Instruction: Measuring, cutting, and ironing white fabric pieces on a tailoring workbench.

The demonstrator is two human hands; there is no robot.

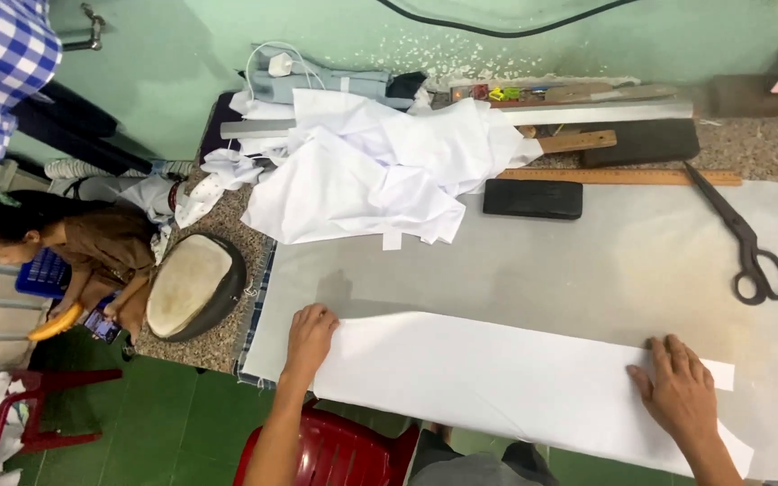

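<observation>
A long white strip of cloth (506,378) lay flat across the near side of the worktop (587,261), on top of a big pale grey sheet (641,270). The left hand (310,335) rested at the strip's nine o'clock end, fingers spread a little and pressed down on the cloth, not closed around it. The right hand (682,387) lay flat and open on the strip near its three o'clock end, fingers pointing to twelve o'clock. At one o'clock from the right hand, well apart from it, big black scissors (745,243) lay on the grey sheet with the handles nearest the person. Toward twelve o'clock a long wooden ruler (619,177) ran across the worktop, and a flat black block (533,199) sat just below its left end. A heap of crumpled white cloth (371,166) lay at eleven o'clock. At nine o'clock from the left hand, on the worktop's edge, sat a round thing with a pale top (193,286), maybe a cushion; it was hard to tell. A red plastic chair (335,454) stood at six o'clock, below the left arm. Another person in a brown top (110,243) sat far off at nine o'clock.
</observation>
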